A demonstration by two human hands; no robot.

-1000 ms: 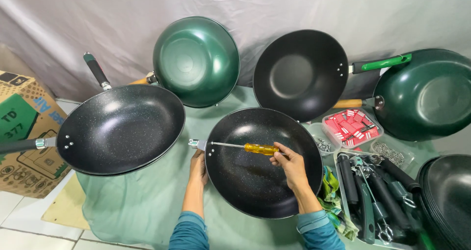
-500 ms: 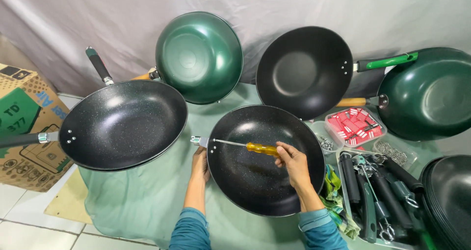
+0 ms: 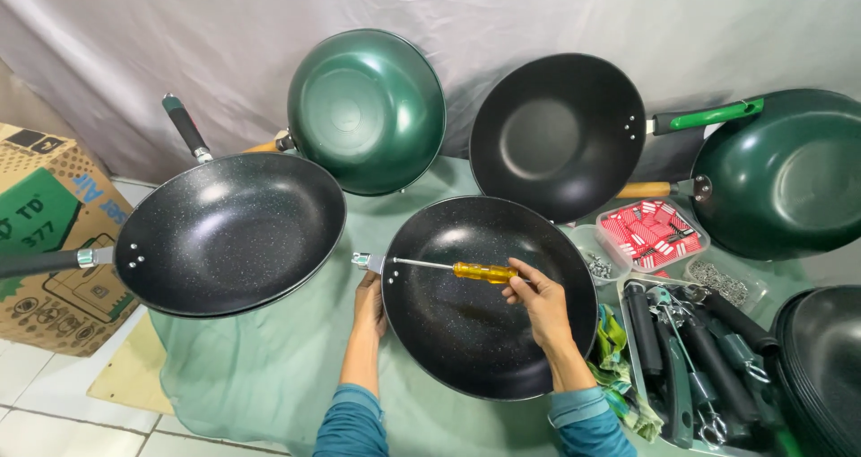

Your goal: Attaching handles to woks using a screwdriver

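A view from above of a surface (image 3: 269, 376) draped in pale green cloth, crowded with woks. Near the front edge, at its middle, lies a black speckled wok (image 3: 489, 297), open side up, with a small metal bracket (image 3: 363, 261) jutting from its left rim. The person's left hand (image 3: 369, 301) rests against that left rim just below the bracket, fingers curled around the edge. The right hand (image 3: 538, 297) is inside the wok, fingers pinched around the yellow handle of a screwdriver (image 3: 453, 267), whose thin metal shaft runs leftward across the wok to the bracket. Both sleeves are teal. To the left, a larger black speckled wok (image 3: 229, 233) with a dark handle overhangs the left edge of the surface. Along the back edge, a green wok (image 3: 366, 110) and a black wok (image 3: 556, 136) lean against a grey backdrop, and another green wok (image 3: 778, 174) sits toward the back right corner. At the right edge lie a clear tub of red packets (image 3: 652, 234), a tray of black handles (image 3: 695, 358) and a stack of dark woks (image 3: 825, 367). A cardboard box (image 3: 45, 233) stands on the floor to the left.
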